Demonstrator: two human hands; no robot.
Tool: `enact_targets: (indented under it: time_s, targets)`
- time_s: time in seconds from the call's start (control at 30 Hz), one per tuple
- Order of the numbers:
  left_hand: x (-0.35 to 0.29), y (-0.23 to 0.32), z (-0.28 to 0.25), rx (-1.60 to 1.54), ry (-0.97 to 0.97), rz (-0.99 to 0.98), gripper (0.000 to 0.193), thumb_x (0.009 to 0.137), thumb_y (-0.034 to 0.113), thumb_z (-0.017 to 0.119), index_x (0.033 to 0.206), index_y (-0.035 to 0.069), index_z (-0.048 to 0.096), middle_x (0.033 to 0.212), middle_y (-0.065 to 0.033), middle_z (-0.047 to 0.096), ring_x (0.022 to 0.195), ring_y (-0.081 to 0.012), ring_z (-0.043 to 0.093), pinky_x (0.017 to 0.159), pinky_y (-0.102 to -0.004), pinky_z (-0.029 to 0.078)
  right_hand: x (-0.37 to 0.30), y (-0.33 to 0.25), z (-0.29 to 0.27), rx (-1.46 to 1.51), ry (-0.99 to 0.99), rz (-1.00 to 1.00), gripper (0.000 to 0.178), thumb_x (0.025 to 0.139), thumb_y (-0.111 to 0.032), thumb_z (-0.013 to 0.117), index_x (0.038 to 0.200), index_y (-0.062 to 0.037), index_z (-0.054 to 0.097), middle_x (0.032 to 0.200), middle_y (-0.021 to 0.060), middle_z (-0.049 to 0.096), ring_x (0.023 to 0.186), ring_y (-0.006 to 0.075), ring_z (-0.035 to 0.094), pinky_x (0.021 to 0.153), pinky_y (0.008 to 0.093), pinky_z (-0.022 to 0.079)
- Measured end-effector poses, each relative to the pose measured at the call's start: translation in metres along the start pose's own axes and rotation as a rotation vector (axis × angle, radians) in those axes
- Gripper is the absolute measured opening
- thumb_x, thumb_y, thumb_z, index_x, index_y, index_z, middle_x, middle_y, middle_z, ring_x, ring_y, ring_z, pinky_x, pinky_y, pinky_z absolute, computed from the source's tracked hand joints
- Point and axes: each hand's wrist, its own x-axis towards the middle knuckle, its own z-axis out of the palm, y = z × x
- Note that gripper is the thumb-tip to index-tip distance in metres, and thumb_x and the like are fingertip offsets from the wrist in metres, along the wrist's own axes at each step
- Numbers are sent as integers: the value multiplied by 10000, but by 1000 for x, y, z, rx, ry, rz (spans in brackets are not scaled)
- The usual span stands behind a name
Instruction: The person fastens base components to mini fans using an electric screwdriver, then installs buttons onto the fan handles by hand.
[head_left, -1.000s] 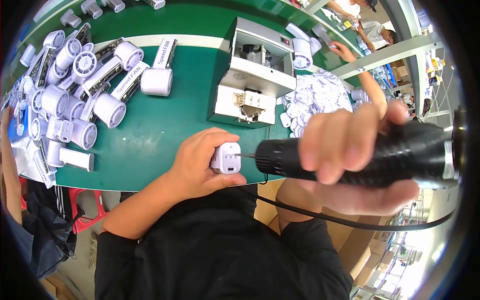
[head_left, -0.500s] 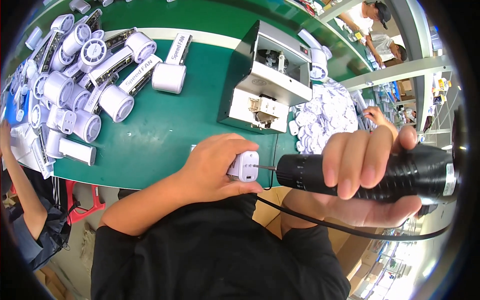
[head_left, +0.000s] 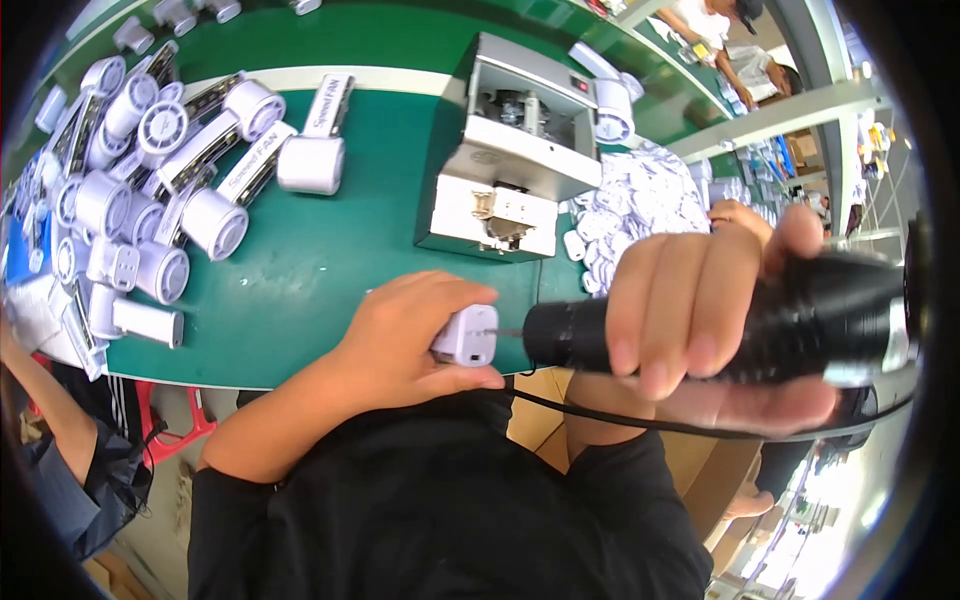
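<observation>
Just past the bench's near edge, my left hand point(head_left: 405, 335) wraps round a white handheld fan part point(head_left: 467, 345), thumb and fingers on either side. Its rounded end, with small holes and a dark slot, faces right. In my right hand point(head_left: 690, 310) is a black corded electric screwdriver point(head_left: 565, 334), held sideways with its thin bit pointing left. The bit's tip meets the part's end face near the small holes. Motion blurs the screwdriver's body, and no screw can be made out. My left hand hides the rest of the part.
A silver-and-black metal machine point(head_left: 515, 150) stands on the green bench point(head_left: 330, 280). Right of it is a heap of white plastic pieces point(head_left: 640, 205). Many white handheld fans point(head_left: 215, 220) are piled at left. A black cable point(head_left: 620, 412) crosses before me. Other people work at left and far right.
The whole view has shifted slightly, so the bench things sit further left. The screwdriver has come a little closer to the fan part. Both hands keep their grip.
</observation>
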Motion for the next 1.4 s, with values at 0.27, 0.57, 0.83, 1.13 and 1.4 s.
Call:
enact_targets:
  time_s: [0.27,0.57,0.83,1.13,1.4]
  targets:
    - [-20,-15,-2,-123,96,55,697,698,472,739,1126,8,446,850,-112,578,730,-191,550,635,-299,441,-12,27,-56,-514,296,83,585,834,-429,546,1194,-7,359,706,82,488,533,178,491,524,347,438]
    - [-14,-11,0,-154,150,62,648,615,360,810,1089,44,502,776,-92,565,633,-246,539,567,-334,420,-15,43,-53,-466,280,124,479,813,-320,610,1135,-23,416,700,107,504,536,198,507,524,344,459]
    - [-10,-5,-1,-88,120,32,642,603,375,809,1069,45,515,843,-108,598,679,-277,568,607,-345,451,-15,18,-30,-165,319,108,572,845,-432,527,1208,-9,399,671,63,489,486,174,487,468,332,433]
    - [-11,-2,1,-79,124,-6,632,604,358,808,1072,44,522,853,-115,593,717,-302,573,631,-350,464,4,4,14,-90,135,-8,677,864,-468,521,1299,10,318,760,68,503,544,161,516,486,302,440]
    - [-6,-3,-2,-112,86,-2,607,592,314,823,1053,39,541,868,-117,602,756,-304,585,655,-360,474,6,4,18,-117,58,-33,654,845,-436,564,1268,5,331,758,63,501,541,154,524,488,294,440]
